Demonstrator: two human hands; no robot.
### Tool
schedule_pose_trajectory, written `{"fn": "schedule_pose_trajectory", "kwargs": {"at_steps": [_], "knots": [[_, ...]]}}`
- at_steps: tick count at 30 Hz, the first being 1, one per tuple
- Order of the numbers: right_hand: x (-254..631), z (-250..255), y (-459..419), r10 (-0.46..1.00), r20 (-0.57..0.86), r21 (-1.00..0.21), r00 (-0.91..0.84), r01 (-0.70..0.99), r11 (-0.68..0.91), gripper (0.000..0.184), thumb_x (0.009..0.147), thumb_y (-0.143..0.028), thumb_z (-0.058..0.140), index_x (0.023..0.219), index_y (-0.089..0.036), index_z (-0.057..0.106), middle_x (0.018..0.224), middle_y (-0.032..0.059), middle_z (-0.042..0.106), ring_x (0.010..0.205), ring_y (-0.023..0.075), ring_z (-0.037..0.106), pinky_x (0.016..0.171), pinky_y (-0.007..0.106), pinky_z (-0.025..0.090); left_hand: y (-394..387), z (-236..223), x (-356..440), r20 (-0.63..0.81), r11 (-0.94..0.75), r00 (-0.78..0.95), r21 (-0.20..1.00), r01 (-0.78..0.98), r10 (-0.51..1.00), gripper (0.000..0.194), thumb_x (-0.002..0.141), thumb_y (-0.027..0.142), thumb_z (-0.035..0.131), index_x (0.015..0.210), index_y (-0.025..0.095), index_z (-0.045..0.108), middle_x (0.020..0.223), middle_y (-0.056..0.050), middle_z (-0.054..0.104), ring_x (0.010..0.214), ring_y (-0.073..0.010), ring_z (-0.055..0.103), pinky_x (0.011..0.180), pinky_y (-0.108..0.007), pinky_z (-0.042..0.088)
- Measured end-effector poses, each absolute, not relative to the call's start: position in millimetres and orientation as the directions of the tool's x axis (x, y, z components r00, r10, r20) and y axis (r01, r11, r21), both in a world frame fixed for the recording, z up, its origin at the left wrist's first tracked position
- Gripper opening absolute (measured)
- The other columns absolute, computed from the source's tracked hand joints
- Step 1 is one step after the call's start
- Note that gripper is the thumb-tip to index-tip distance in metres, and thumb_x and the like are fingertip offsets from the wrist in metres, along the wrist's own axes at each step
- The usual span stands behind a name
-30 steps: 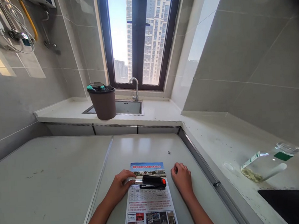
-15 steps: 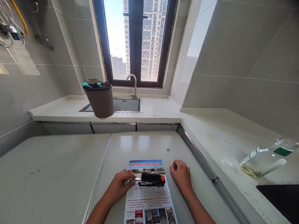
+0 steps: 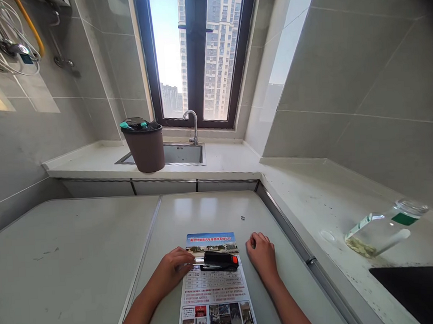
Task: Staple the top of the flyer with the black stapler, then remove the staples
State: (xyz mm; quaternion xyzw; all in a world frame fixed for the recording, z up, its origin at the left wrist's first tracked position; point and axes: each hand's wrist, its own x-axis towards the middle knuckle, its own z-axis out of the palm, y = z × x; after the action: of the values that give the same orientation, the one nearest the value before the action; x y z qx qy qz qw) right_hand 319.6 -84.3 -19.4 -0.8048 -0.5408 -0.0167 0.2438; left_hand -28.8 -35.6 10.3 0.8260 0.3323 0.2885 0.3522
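Note:
A black stapler [image 3: 219,261] with an orange-red patch at its right end lies across a printed leaflet [image 3: 213,283] on the white table. My left hand [image 3: 174,266] is closed at the stapler's left end, thumb and fingers around the silver metal part. The fingers hide the tip of that metal part. To the right of the leaflet, my right hand [image 3: 262,255] rests on the table with its fingers curled in, apart from the stapler. A small strip of staples [image 3: 242,218] lies on the table beyond the leaflet.
A brown bin [image 3: 145,149] with a black liner stands at the edge of the sink [image 3: 185,154]. On the right counter [image 3: 305,186], a clear bottle [image 3: 381,228] lies tilted near a dark panel [image 3: 415,292]. A metal-edged seam [image 3: 148,238] runs along the table.
The fingers of my left hand have shifted slightly at the stapler's metal end. My right hand stays in place. The view has tilted very slightly.

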Motion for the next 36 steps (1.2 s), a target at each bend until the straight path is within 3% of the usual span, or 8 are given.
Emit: {"fn": "schedule_pose_trajectory", "kwargs": {"at_steps": [5, 9, 14, 17, 21, 26, 32, 36], "knots": [[319.8, -13.1, -87.5, 0.847, 0.327, -0.44, 0.418, 0.861, -0.255, 0.02, 0.09, -0.019, 0.05, 0.07, -0.021, 0.05, 0.078, 0.0019, 0.058, 0.08, 0.0197, 0.054, 0.073, 0.03, 0.034, -35.2, 19.1, -36.8, 0.238, -0.55, 0.63, 0.754, 0.359, 0.739, 0.019, 0.094, 0.031, 0.062, 0.096, 0.029, 0.08, 0.106, -0.007, 0.077, 0.1, -0.0225, 0.07, 0.09, -0.035, 0.056], [311.2, 5.0, -97.8, 0.801, 0.48, -0.586, 0.359, 0.81, -0.012, 0.025, 0.098, -0.029, 0.047, 0.075, -0.022, 0.053, 0.079, 0.0043, 0.06, 0.081, 0.0212, 0.055, 0.08, 0.033, 0.041, -36.6, 22.0, -40.1, 0.202, -0.525, 0.617, 0.751, 0.4, 0.76, 0.019, 0.093, 0.032, 0.061, 0.1, 0.027, 0.078, 0.101, -0.007, 0.077, 0.096, -0.0233, 0.07, 0.089, -0.035, 0.055], [272.3, 20.7, -111.5, 0.906, 0.404, -0.693, -0.129, 0.604, 0.395, 0.025, 0.093, -0.038, 0.064, 0.112, -0.024, 0.064, 0.112, 0.0076, 0.069, 0.106, 0.0244, 0.062, 0.094, 0.036, 0.049, -35.4, 17.0, -38.8, 0.194, -0.494, 0.581, 0.763, 0.416, 0.79, 0.015, 0.091, 0.026, 0.062, 0.097, 0.026, 0.075, 0.098, -0.004, 0.076, 0.092, -0.0219, 0.07, 0.085, -0.032, 0.053], [248.5, 18.8, -114.2, 0.908, 0.311, -0.67, -0.279, 0.613, 0.418, 0.046, 0.086, -0.029, 0.072, 0.13, -0.026, 0.06, 0.121, 0.0087, 0.07, 0.11, 0.0263, 0.065, 0.094, 0.038, 0.052, -35.9, 10.5, -32.6, 0.195, -0.475, 0.555, 0.773, 0.421, 0.809, 0.015, 0.086, 0.019, 0.065, 0.094, 0.026, 0.074, 0.097, -0.003, 0.076, 0.091, -0.0212, 0.07, 0.084, -0.031, 0.052], [237.3, 15.9, -114.5, 0.866, 0.379, -0.635, -0.325, 0.589, 0.499, 0.031, 0.088, -0.027, 0.069, 0.12, -0.026, 0.067, 0.109, 0.008, 0.073, 0.1, 0.0253, 0.068, 0.087, 0.037, 0.053, -40.0, 3.2, -20.0, 0.206, -0.499, 0.58, 0.765, 0.406, 0.788, 0.013, 0.08, 0.015, 0.068, 0.086, 0.025, 0.074, 0.091, -0.003, 0.076, 0.09, -0.0223, 0.068, 0.083, -0.032, 0.051], [239.1, 18.1, -114.6, 0.785, 0.509, -0.627, -0.354, 0.472, 0.62, 0.031, 0.09, -0.035, 0.069, 0.12, -0.027, 0.068, 0.102, 0.0085, 0.074, 0.091, 0.0242, 0.068, 0.079, 0.036, 0.054, -43.3, 4.3, -7.3, 0.299, -0.588, 0.602, 0.721, 0.366, 0.741, 0.009, 0.08, 0.016, 0.072, 0.082, 0.024, 0.071, 0.084, -0.003, 0.073, 0.086, -0.022, 0.065, 0.08, -0.032, 0.049], [236.8, 10.4, -111.8, 0.775, 0.554, -0.659, -0.304, 0.409, 0.632, 0.03, 0.088, -0.035, 0.071, 0.118, -0.028, 0.069, 0.099, 0.0068, 0.074, 0.087, 0.0231, 0.068, 0.079, 0.036, 0.054, -41.1, -0.7, 2.0, 0.366, -0.667, 0.643, 0.677, 0.312, 0.672, 0.013, 0.085, 0.015, 0.07, 0.075, 0.022, 0.067, 0.077, -0.003, 0.069, 0.08, -0.02, 0.063, 0.076, -0.03, 0.046], [238.0, 11.4, -110.0, 0.823, 0.502, -0.708, -0.265, 0.421, 0.568, 0.029, 0.088, -0.034, 0.072, 0.116, -0.029, 0.07, 0.099, 0.006, 0.074, 0.089, 0.0238, 0.068, 0.08, 0.036, 0.054, -36.3, -1.2, 1.2, 0.34, -0.615, 0.565, 0.669, 0.417, 0.752, 0.008, 0.083, 0.022, 0.076, 0.08, 0.022, 0.068, 0.083, -0.003, 0.07, 0.084, -0.0219, 0.064, 0.08, -0.034, 0.048]]}}
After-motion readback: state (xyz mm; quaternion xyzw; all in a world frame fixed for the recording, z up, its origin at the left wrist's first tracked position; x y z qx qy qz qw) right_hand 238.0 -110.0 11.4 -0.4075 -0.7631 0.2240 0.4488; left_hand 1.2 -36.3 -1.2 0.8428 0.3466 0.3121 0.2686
